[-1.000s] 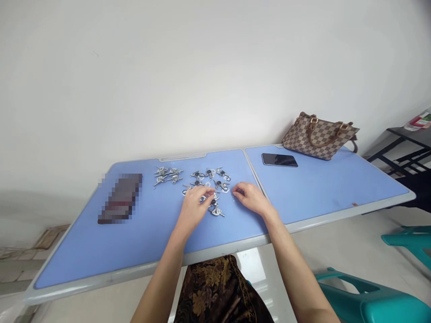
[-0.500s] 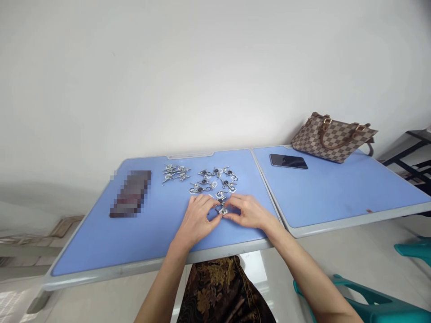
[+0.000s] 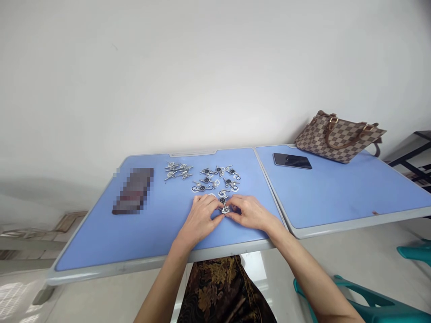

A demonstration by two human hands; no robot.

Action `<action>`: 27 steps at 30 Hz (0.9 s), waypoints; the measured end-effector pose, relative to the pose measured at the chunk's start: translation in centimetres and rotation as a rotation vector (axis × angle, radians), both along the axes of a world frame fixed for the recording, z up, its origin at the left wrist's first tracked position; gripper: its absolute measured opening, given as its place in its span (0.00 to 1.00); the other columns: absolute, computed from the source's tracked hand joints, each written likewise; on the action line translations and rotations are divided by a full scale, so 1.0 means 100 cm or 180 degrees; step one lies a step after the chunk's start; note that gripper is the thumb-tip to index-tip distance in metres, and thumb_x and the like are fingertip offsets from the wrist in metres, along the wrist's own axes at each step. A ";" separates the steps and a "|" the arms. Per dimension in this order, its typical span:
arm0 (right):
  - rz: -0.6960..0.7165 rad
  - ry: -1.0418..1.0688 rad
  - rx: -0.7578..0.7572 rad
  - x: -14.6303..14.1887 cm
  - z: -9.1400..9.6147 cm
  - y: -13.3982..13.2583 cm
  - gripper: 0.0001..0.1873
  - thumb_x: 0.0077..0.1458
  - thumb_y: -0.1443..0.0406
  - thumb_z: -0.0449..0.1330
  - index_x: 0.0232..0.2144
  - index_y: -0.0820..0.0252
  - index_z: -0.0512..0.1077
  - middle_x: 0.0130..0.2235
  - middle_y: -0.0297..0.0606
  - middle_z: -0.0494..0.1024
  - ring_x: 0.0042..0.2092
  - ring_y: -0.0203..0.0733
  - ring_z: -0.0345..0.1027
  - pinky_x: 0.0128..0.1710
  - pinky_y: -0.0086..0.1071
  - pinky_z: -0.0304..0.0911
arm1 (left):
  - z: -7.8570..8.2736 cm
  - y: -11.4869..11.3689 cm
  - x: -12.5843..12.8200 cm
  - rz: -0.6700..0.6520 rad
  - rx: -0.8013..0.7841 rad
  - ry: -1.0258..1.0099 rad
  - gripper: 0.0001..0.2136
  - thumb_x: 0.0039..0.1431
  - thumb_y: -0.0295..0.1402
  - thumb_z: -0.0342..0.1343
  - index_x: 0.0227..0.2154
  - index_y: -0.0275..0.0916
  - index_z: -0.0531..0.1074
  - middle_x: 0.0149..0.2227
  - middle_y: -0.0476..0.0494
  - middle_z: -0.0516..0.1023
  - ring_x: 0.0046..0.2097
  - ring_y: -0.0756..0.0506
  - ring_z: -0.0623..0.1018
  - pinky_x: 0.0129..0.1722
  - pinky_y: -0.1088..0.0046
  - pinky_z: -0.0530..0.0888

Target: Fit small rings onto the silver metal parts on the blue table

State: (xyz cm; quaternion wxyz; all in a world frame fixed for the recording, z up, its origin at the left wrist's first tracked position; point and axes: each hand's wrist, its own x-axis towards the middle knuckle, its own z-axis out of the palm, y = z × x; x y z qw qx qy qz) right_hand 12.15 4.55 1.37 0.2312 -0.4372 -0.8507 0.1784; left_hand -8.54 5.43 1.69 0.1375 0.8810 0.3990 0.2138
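My left hand (image 3: 200, 219) and my right hand (image 3: 251, 212) meet at the middle of the blue table (image 3: 87, 246). Their fingertips press from both sides on a small metal clasp (image 3: 224, 207) with a black round part. Just behind my hands, more metal clasps with black discs and small rings (image 3: 215, 179) lie spread out. A tighter bunch of metal pieces (image 3: 178, 171) sits to their left. Both hands rest low, near the table's front edge.
A pixelated dark object (image 3: 133, 190) lies at the left. A black phone (image 3: 292, 160) and a checkered brown handbag (image 3: 338, 138) sit on the right panel (image 3: 336, 193). Teal plastic chairs (image 3: 336, 296) stand lower right. A wall runs behind.
My hands have come together from apart, and my right hand moved left onto the clasp. The scene has shifted slightly right in view. The scattered pieces look more neatly spaced.
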 end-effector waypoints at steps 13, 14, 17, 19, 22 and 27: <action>-0.0228 0.0406 -0.0416 -0.005 -0.004 0.004 0.07 0.61 0.67 0.56 0.33 0.60 0.74 0.32 0.35 0.76 0.32 0.36 0.67 0.33 0.28 0.59 | -0.008 0.000 0.005 0.0170 0.0286 0.0023 0.12 0.55 0.41 0.62 0.36 0.40 0.71 0.36 0.47 0.75 0.42 0.43 0.72 0.44 0.62 0.61; -0.0199 0.0416 -0.0371 -0.005 -0.005 0.004 0.07 0.62 0.68 0.56 0.34 0.60 0.74 0.32 0.36 0.76 0.33 0.36 0.68 0.34 0.28 0.59 | -0.008 0.000 0.006 0.0188 0.0310 0.0032 0.12 0.56 0.42 0.62 0.36 0.40 0.71 0.36 0.47 0.75 0.42 0.43 0.72 0.43 0.62 0.61; -0.0166 0.0402 -0.0265 -0.003 -0.006 0.005 0.08 0.62 0.70 0.55 0.35 0.60 0.74 0.33 0.37 0.77 0.34 0.37 0.69 0.36 0.28 0.60 | -0.007 -0.001 0.009 0.0201 0.0360 0.0093 0.11 0.57 0.41 0.61 0.35 0.39 0.70 0.35 0.47 0.74 0.41 0.43 0.72 0.43 0.63 0.61; -0.0177 0.0380 -0.0206 -0.003 -0.006 0.006 0.08 0.62 0.70 0.55 0.35 0.60 0.74 0.34 0.37 0.78 0.35 0.37 0.70 0.36 0.28 0.60 | -0.007 -0.002 0.010 0.0193 0.0362 0.0127 0.10 0.58 0.40 0.60 0.33 0.39 0.70 0.34 0.47 0.74 0.41 0.44 0.72 0.42 0.63 0.61; -0.0229 0.0401 -0.0119 -0.002 -0.005 0.006 0.08 0.62 0.70 0.55 0.36 0.60 0.74 0.35 0.37 0.78 0.36 0.37 0.70 0.37 0.29 0.61 | -0.007 -0.002 0.010 0.0189 0.0284 0.0092 0.08 0.58 0.38 0.60 0.32 0.39 0.69 0.34 0.47 0.75 0.41 0.44 0.72 0.43 0.63 0.60; -0.0462 0.0442 -0.0020 0.000 -0.005 0.006 0.07 0.62 0.69 0.54 0.36 0.59 0.73 0.36 0.37 0.78 0.35 0.37 0.70 0.36 0.29 0.61 | -0.007 -0.001 0.009 0.0167 0.0137 0.0044 0.06 0.58 0.36 0.60 0.33 0.40 0.71 0.35 0.47 0.75 0.42 0.44 0.72 0.44 0.62 0.60</action>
